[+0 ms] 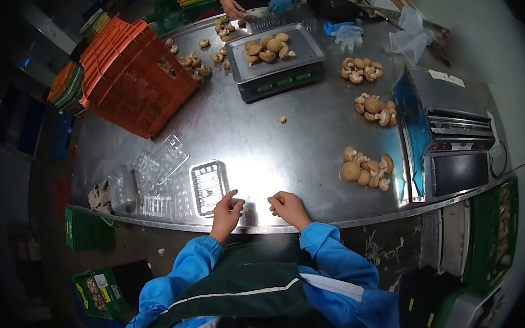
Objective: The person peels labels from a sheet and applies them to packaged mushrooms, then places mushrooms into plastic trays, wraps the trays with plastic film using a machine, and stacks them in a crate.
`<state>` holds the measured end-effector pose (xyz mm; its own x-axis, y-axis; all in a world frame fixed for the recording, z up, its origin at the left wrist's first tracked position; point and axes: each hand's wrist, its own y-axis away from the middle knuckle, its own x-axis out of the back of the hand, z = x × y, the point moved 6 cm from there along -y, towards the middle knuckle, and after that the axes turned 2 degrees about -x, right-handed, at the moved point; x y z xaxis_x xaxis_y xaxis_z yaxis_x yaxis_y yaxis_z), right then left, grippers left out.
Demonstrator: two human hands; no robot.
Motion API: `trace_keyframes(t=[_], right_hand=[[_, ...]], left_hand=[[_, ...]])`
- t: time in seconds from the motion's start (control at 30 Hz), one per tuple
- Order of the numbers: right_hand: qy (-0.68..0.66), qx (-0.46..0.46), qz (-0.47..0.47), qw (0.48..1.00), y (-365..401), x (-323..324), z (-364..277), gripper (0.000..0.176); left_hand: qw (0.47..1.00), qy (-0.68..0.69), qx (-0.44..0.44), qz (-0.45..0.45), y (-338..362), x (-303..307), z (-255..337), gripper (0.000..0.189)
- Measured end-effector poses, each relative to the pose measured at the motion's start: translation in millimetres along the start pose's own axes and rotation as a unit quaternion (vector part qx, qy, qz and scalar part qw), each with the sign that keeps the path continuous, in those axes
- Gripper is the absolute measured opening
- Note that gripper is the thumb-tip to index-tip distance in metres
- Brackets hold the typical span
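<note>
My left hand (227,215) is at the front edge of the steel table, beside the right side of a clear plastic tray (207,187); its fingers are apart and nothing shows in them. To its right, my right hand (289,208) is above the table with its fingers curled together; anything between them is too small to make out. More clear trays (161,161) lie stacked and scattered at the left. Mushrooms (268,47) rest on the metal pan of a scale (276,84). Three mushroom piles sit at the right, the nearest one (366,169) left of the wrapping machine (458,137).
An orange crate (134,78) stands tilted at the left, with loose mushrooms (193,63) behind it. A co-worker's bare hand (232,7) and blue-gloved hand (281,1) are at the far edge. One small mushroom piece (282,119) lies mid-table. Green crates (98,291) stand on the floor.
</note>
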<state>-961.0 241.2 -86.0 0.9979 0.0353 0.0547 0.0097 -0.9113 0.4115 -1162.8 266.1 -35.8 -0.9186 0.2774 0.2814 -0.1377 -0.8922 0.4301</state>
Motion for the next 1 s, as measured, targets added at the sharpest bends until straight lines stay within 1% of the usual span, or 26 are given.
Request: trace_keyframes(t=[0.03,0.07,0.1,0.13,0.17,0.23,0.27,0.3,0.37,0.43,0.5,0.57,0.63,0.7,0.77,0.8,0.83,0.9,0.93,0.97,1.0], right_hand=[[0.047,-0.002,-0.033,0.998,-4.0,-3.2,-0.4,0.021],[0.116,0.042,-0.016,0.992,-9.8,2.2,-5.7,0.025],[0.118,0.045,-0.015,0.992,-17.7,9.9,-11.1,0.025],[0.056,0.064,0.008,0.996,-27.7,23.4,-22.5,0.025],[-0.006,0.082,0.030,0.996,-39.1,37.2,-34.7,0.025],[-0.002,0.099,0.085,0.991,-54.5,71.0,-89.1,0.024],[-0.034,0.120,0.097,0.987,-70.3,86.7,-107.7,0.025],[-0.043,0.120,0.113,0.985,-89.6,104.2,-125.2,0.025],[-0.049,0.118,0.152,0.980,-123.5,133.1,-170.7,0.025],[-0.034,0.130,0.186,0.973,-159.8,158.4,-212.0,0.024],[-0.018,0.136,0.200,0.970,-194.0,174.9,-234.0,0.024],[-0.015,0.129,0.251,0.959,-207.3,178.8,-247.3,0.023],[0.009,0.099,0.234,0.967,-215.1,165.5,-237.8,0.024],[0.018,0.067,0.132,0.989,-216.3,130.9,-214.3,0.026],[0.113,0.080,0.003,0.990,-206.4,89.0,-173.0,0.032],[0.231,0.118,-0.051,0.964,-192.9,64.8,-155.7,0.035],[0.343,0.159,-0.103,0.920,-174.6,41.5,-139.0,0.039],[0.464,0.175,-0.138,0.857,-137.5,6.0,-112.9,0.038],[0.466,0.178,-0.150,0.854,-127.9,-2.3,-101.6,0.038],[0.453,0.159,-0.158,0.863,-125.3,-7.0,-87.7,0.032],[0.440,0.141,-0.165,0.871,-127.4,-10.8,-89.2,0.026]], left_hand=[[1.000,0.002,-0.002,0.001,-5.3,5.3,-1.4,0.056],[0.990,-0.109,-0.077,0.043,-10.0,15.2,6.5,0.059],[0.961,-0.217,-0.150,0.084,-14.7,22.8,18.0,0.063],[0.968,-0.182,-0.151,0.088,-25.0,28.6,30.6,0.069],[0.967,-0.174,-0.166,0.084,-38.9,33.8,44.2,0.065],[0.980,-0.087,-0.166,0.062,-76.7,38.4,77.7,0.061],[0.979,-0.061,-0.183,0.060,-96.4,39.3,97.7,0.058],[0.977,-0.036,-0.201,0.058,-117.8,40.5,119.1,0.056],[0.970,-0.015,-0.236,0.046,-163.1,39.1,162.1,0.052],[0.963,-0.026,-0.264,0.047,-204.7,33.9,206.2,0.049],[0.960,-0.016,-0.275,0.055,-254.1,30.9,229.1,0.049],[0.959,-0.006,-0.275,0.061,-275.2,26.8,228.9,0.048],[0.962,0.019,-0.272,0.026,-279.8,20.9,229.7,0.045],[0.964,0.014,-0.263,0.035,-274.8,23.5,202.5,0.042],[0.977,-0.014,-0.211,0.016,-268.0,31.4,166.7,0.039],[0.983,-0.020,-0.180,0.022,-262.0,41.5,151.8,0.039],[0.987,-0.019,-0.153,0.038,-257.1,52.6,135.0,0.039],[0.992,-0.020,-0.108,0.059,-245.1,74.3,110.1,0.038],[0.992,-0.016,-0.101,0.069,-237.4,83.2,100.8,0.038],[0.994,-0.013,-0.082,0.067,-230.7,89.7,91.9,0.038],[0.996,-0.010,-0.065,0.066,-224.5,94.7,85.7,0.037]])
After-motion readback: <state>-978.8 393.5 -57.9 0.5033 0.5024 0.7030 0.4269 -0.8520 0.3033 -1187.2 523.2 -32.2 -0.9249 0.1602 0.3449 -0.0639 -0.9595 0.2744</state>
